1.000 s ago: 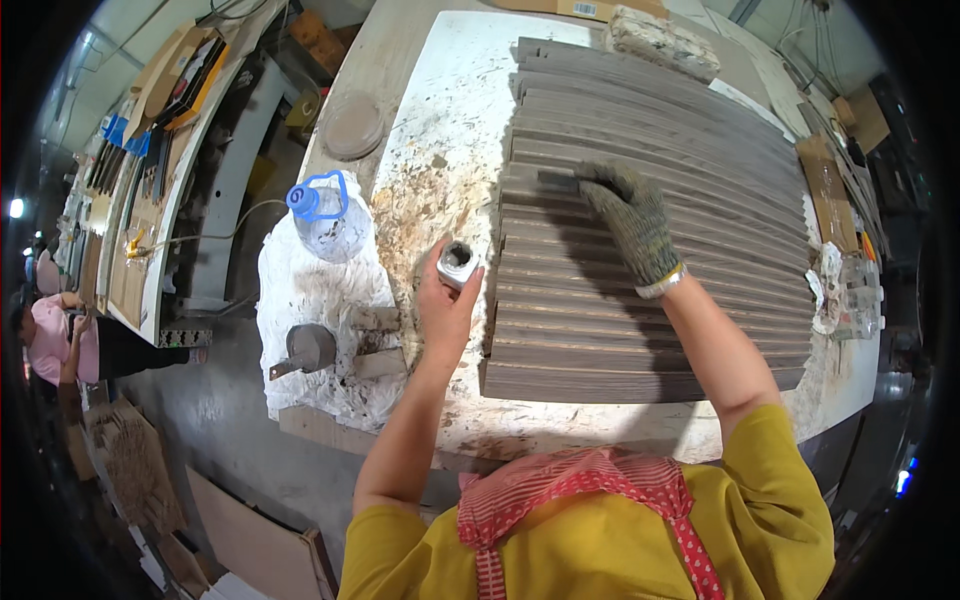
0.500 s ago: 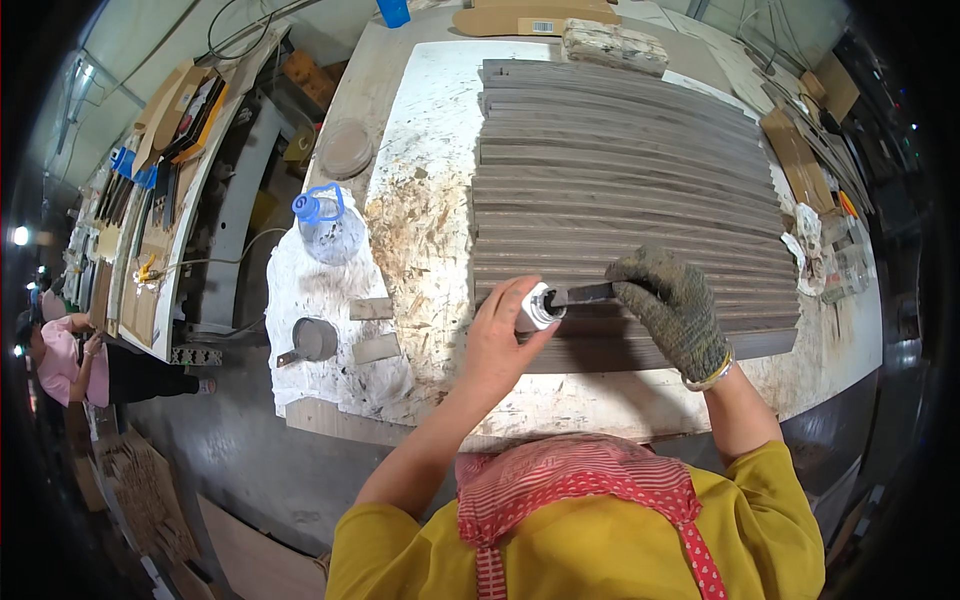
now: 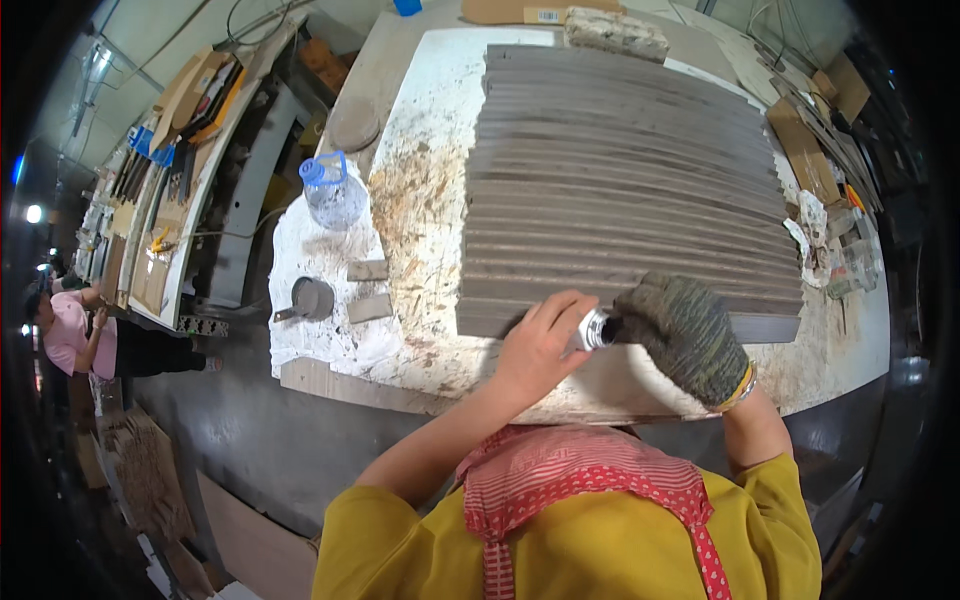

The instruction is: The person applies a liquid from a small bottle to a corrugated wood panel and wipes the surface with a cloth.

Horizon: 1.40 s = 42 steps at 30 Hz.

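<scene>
My bare left hand (image 3: 545,343) is closed around a small white bottle (image 3: 583,337) with a silvery neck, tipped so that its mouth faces right. A dark-grey knitted glove covers my right hand (image 3: 690,340). Its fingers are curled together right beside the bottle mouth, around a narrow dark tool (image 3: 625,329) that is mostly hidden; its kind is unclear. Both hands are over the near edge of a wide row of grey-brown wooden strips (image 3: 620,190), lying side by side on the worktable.
On a white cloth (image 3: 300,345) at left stand a clear jug (image 3: 335,200) with a blue handle, a round dark tin (image 3: 312,298) and two small flat blocks (image 3: 369,308). A wrapped bundle (image 3: 617,35) lies at the far edge. Someone in pink (image 3: 75,335) stands far left.
The bottle and my left hand have moved right, and its mouth now points toward my glove. My gloved hand has come down close to it, hiding most of the dark tool.
</scene>
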Available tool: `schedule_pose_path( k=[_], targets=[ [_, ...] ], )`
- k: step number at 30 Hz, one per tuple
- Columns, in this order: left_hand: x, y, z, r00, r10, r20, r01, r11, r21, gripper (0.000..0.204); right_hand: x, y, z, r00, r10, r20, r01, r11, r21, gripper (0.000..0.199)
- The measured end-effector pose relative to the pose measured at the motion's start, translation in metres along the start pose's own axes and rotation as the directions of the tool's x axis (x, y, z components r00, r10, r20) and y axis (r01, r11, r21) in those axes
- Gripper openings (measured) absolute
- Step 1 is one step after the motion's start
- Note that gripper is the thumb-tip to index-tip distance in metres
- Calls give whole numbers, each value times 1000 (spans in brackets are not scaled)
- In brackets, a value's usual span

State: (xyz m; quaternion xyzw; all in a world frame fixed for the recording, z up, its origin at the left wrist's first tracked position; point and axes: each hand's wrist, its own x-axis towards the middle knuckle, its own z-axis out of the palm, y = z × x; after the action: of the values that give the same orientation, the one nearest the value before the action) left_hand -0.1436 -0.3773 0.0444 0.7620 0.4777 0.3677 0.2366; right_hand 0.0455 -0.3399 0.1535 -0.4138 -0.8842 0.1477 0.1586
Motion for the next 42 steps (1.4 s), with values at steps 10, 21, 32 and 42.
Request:
schedule_pose_path(
  k=[10,21,32,42],
  targets=[
    [13,48,84,991,-131,-33,123,977,-173,56,-54,66,-35,999,-43,-9,43,999,23,25],
    [42,43,101,992,-122,-43,109,965,-237,57,-37,90,-46,989,7,146,-2,1000,-29,34],
    [71,36,77,949,-278,151,316,849,-423,55,-37,97,-37,953,281,-108,-185,830,525,52],
    [97,85,150,950,-38,311,195,848,-492,90,-111,126,-22,921,358,-150,-301,902,309,66]
  ],
)
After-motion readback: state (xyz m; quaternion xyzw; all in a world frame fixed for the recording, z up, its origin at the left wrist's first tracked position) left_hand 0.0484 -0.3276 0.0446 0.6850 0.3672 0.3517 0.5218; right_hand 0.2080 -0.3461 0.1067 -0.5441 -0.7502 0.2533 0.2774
